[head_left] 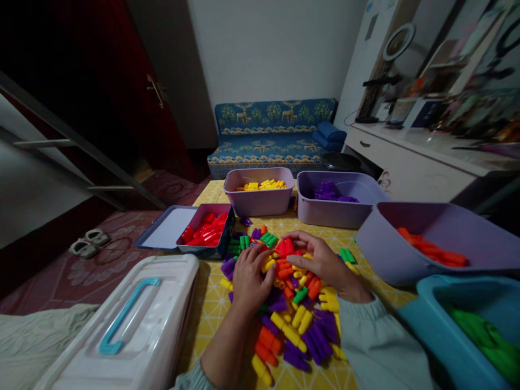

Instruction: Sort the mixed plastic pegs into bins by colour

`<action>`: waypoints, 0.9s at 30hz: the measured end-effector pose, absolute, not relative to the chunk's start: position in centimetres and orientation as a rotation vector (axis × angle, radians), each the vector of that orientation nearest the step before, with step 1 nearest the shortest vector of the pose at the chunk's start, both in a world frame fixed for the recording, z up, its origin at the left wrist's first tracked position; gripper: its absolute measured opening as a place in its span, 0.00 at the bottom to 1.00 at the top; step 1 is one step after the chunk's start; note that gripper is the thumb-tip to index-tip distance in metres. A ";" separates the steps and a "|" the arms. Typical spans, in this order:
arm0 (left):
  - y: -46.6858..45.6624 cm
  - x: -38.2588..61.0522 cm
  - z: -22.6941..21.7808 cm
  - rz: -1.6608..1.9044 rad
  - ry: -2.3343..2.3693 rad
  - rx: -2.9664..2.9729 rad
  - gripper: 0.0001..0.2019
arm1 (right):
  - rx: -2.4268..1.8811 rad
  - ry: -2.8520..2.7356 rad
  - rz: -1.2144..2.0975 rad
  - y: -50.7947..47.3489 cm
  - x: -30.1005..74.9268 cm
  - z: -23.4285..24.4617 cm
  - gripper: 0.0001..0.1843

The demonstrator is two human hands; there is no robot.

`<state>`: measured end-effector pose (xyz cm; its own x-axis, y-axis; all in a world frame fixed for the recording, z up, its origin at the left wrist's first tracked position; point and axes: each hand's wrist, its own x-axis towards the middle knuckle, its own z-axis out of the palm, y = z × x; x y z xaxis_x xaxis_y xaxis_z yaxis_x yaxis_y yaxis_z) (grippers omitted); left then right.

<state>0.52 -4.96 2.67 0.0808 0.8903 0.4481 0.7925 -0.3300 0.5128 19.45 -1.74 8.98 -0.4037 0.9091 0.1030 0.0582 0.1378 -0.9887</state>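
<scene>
A heap of small plastic pegs (292,325) in red, yellow, purple, orange and green lies on a yellow patterned cloth (211,303). My left hand (249,279) rests on the heap's left side, fingers curled over yellow and red pieces. My right hand (320,262) reaches across the top of the heap, fingers bent and pressed on a cluster of red pegs (284,246). What each hand actually grips is hidden under the fingers.
Around the heap stand a tub of red pegs (205,232), a tub of yellow ones (260,195), a purple-filled tub (337,203), an orange-filled tub (439,244) and a blue bin of green ones (471,330). A white lidded box (134,325) sits at the left.
</scene>
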 end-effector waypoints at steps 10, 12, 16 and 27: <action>-4.9 0.5 2.7 1.058 1.733 2.216 0.14 | -0.818 -0.881 1.036 -1.9 22.3 12.2 0.21; -4.9 0.5 2.6 1.055 1.736 2.218 0.14 | -0.790 -0.774 1.088 -1.7 22.6 12.3 0.19; -4.8 0.4 2.6 1.058 1.735 2.217 0.14 | -0.704 -0.586 1.170 -1.5 23.2 12.6 0.11; -4.9 0.4 2.7 1.064 1.729 2.226 0.14 | -0.595 -0.415 0.985 -2.0 25.2 13.2 0.03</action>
<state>0.41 -4.94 2.66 0.0958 0.8899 0.4460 0.7991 -0.3359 0.4986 25.22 -2.04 13.22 0.4964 0.8660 0.0608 -0.6485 0.4165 -0.6372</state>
